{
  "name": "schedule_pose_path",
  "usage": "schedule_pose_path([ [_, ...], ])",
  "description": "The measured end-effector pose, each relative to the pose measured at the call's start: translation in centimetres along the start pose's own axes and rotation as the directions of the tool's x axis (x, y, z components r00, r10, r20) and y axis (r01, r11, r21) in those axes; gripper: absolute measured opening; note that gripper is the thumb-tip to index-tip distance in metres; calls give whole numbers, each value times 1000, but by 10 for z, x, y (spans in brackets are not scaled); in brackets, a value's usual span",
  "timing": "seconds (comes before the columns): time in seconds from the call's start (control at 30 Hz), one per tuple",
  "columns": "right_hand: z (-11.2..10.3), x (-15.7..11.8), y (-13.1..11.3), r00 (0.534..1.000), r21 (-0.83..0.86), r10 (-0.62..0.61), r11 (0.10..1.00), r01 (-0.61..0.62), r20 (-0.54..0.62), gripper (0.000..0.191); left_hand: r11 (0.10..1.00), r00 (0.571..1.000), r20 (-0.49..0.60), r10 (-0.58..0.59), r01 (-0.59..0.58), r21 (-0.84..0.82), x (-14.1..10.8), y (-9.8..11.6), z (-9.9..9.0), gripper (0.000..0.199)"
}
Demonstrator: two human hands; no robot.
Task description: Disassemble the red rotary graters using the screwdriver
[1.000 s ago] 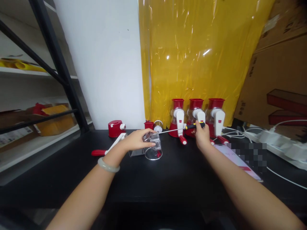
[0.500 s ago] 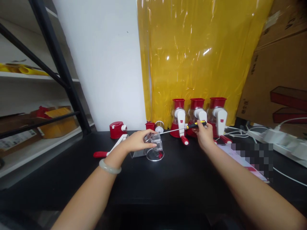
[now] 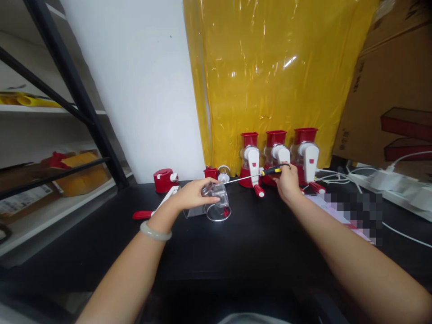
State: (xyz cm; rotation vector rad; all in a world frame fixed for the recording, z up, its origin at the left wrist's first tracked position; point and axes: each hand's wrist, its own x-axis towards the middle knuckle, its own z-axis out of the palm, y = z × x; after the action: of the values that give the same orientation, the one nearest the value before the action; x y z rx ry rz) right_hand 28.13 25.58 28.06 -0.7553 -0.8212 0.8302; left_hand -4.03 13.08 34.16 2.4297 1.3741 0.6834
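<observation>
My left hand [image 3: 196, 194] is closed around a clear plastic grater housing [image 3: 218, 208] on the black table. In my right hand [image 3: 286, 182] is a screwdriver [image 3: 272, 170] with a yellow and black handle. Its metal shaft points left, and the tip meets the upper right of the clear housing; the exact contact is too small to make out. Behind the housing are a small red part [image 3: 210, 173] and a metal grating drum [image 3: 223, 173]. A white crank with a red handle [image 3: 143, 215] lies by my left wrist, and a red base [image 3: 165, 180] stands behind it.
Three red and white rotary graters [image 3: 251, 157] stand in a row at the back. On the right lie a flat, partly blurred screen-like device [image 3: 324, 208], white cables and a power strip [image 3: 398, 189]. A cardboard box [image 3: 388, 90] leans behind; a shelf [image 3: 67, 189] stands left.
The camera view has shifted slightly. My right hand has turned a little on the screwdriver handle, while my left hand keeps holding the clear housing in place.
</observation>
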Motion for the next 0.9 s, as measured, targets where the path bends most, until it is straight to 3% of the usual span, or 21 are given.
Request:
schedule_pose_path([
  [0.1,-2,0,-3,999,-33,36,999,-37,-36,36,1000,1000,-6,7,-7,-18,0,-1,0,59],
  [0.3,-12,7,-4,998,-326,-55,944,43,-29,44,1000,1000,6,-2,2,-14,0,1,0,57],
  [0.6,-3,3,2,999,-60,25,998,-26,-22,41,1000,1000,4,-9,9,-3,0,6,0,57],
  [0.9,-2,7,0,999,-38,-11,999,13,34,40,1000,1000,-3,-20,20,-14,-1,7,0,59],
])
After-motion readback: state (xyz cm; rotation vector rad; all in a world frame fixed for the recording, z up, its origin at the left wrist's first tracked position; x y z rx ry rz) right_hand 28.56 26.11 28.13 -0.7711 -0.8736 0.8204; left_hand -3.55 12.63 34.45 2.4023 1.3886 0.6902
